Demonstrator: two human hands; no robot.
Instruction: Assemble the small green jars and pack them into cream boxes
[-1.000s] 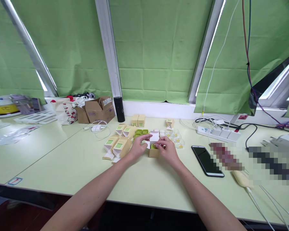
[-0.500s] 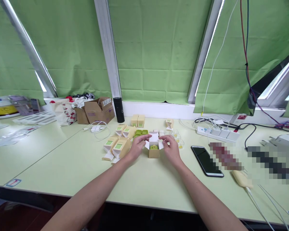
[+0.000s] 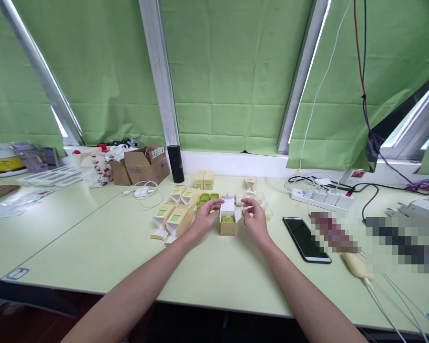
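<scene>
standing open: small box (image 3: 228, 229), between front and back edges of tabletop (image 3: 207, 274) | green piece (image 3: 228, 219) inside, now free of fingers | right hand (image 3: 253, 219) loosely open, drawn clear of right flap (image 3: 238, 216) | left hand (image 3: 205, 217) beside box, grip unclear

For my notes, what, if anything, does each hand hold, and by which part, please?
The left hand is at the flaps of the small carton; whether it grips cannot be told. The right hand holds nothing.
</scene>
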